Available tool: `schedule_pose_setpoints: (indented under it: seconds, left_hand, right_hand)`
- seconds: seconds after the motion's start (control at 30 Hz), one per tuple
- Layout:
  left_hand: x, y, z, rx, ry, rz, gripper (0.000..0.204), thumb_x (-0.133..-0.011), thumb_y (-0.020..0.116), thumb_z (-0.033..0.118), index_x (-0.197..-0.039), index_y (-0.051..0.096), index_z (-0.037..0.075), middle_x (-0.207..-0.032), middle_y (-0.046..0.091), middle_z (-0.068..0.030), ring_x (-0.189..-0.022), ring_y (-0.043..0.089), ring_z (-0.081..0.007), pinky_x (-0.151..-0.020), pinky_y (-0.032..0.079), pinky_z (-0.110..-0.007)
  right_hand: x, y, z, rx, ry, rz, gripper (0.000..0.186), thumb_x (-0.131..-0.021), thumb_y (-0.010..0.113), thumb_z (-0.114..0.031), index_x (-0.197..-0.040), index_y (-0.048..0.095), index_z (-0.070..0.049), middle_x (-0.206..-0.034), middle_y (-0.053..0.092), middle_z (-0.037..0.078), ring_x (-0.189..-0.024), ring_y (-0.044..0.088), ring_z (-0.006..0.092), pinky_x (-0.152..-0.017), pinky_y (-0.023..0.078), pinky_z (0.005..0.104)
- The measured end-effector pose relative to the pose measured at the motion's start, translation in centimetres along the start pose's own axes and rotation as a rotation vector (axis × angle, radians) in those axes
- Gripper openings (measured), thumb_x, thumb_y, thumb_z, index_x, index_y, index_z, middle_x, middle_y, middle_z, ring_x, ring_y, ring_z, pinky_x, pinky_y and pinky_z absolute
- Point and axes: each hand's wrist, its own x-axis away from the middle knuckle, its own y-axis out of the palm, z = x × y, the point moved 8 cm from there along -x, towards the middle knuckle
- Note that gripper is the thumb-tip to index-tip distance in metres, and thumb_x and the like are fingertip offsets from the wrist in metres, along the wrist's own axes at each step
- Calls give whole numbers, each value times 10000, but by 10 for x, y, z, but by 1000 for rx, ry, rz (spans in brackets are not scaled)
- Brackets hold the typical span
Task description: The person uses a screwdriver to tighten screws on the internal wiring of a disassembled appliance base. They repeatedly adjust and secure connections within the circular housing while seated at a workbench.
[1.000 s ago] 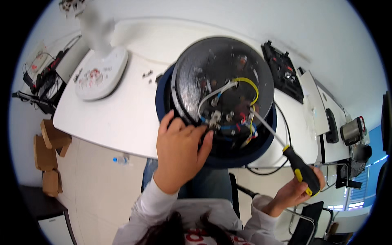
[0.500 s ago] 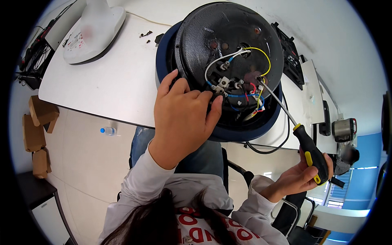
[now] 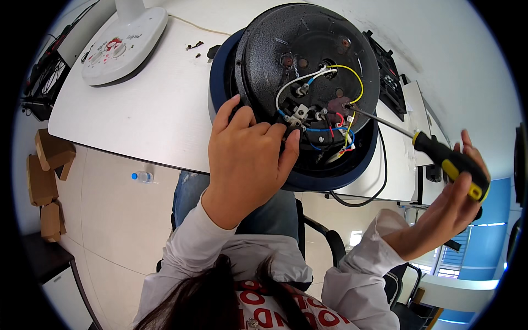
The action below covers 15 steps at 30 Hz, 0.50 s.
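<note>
A black round metal appliance pan (image 3: pixel 264 71), bottom facing me, sits tilted in a dark blue round shell (image 3: pixel 219 82). White, yellow, blue and red wires (image 3: pixel 361 82) run between terminals on it. My left hand (image 3: pixel 247 151) is closed on the pan's near left edge, index finger along the rim and thumb by the terminals. On the right, my right hand (image 3: pixel 445 212) holds a black and yellow screwdriver (image 3: pixel 445 159) by its handle, between thumb and palm with some fingers raised. The screwdriver's tip meets a screw beside the yellow wire's lower end.
A white appliance base (image 3: pixel 124 52) stands at the table's far left, near small dark screws (image 3: pixel 195 45). Behind the pan lies an open black tool case (image 3: pixel 388 77). A black cord (image 3: pixel 379 190) loops over the table edge. Cardboard boxes (image 3: pixel 44 181) and a bottle (image 3: pixel 143 176) are on the floor.
My right hand has swung up and to the right with the screwdriver, whose shaft now lies flatter. Its fingers have loosened on the handle. My left hand has stayed in place.
</note>
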Motion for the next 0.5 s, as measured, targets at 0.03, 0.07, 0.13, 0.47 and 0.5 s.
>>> schedule_pose_setpoints:
  seconds: [0.03,0.07,0.13,0.47,0.5]
  left_hand:
    - [0,0,0,9,2,2,280,-844,588,234,-646,646,45,-573,594,-72,-679,522,-225,-980,383,-416]
    - [0,1,0,18,4,4,280,-844,587,234,-645,645,45,-572,593,-72,-680,521,-226,-980,382,-416]
    - [0,1,0,12,-4,-23,245,-842,590,220,-688,666,45,-599,612,-62,-674,522,-217,-985,378,-416]
    - [2,2,-2,-28,-9,-102,189,-832,594,191,-772,702,48,-662,650,-41,-668,523,-198,-993,365,-411]
    - [1,3,-2,-29,-11,-105,188,-831,595,191,-771,702,49,-661,649,-41,-668,523,-198,-993,365,-410]
  right_hand:
    - [-6,5,3,-100,20,-58,365,-917,589,-296,-1125,602,4,-1051,648,206,-1092,601,386,-1009,450,477]
    - [-7,7,4,-89,38,-8,368,-923,585,-279,-1165,577,-2,-1054,647,210,-1090,603,382,-1006,453,469]
    - [-14,20,-7,-24,36,109,397,-950,544,-208,-1294,461,-29,-1051,643,227,-1064,615,385,-1004,457,476]
    - [-4,34,3,-727,47,210,183,-933,441,-93,-1113,454,-121,-981,485,155,-896,491,239,-933,389,494]
    - [-8,38,1,-765,17,183,165,-936,443,-107,-1099,462,-120,-972,488,149,-882,488,234,-904,389,473]
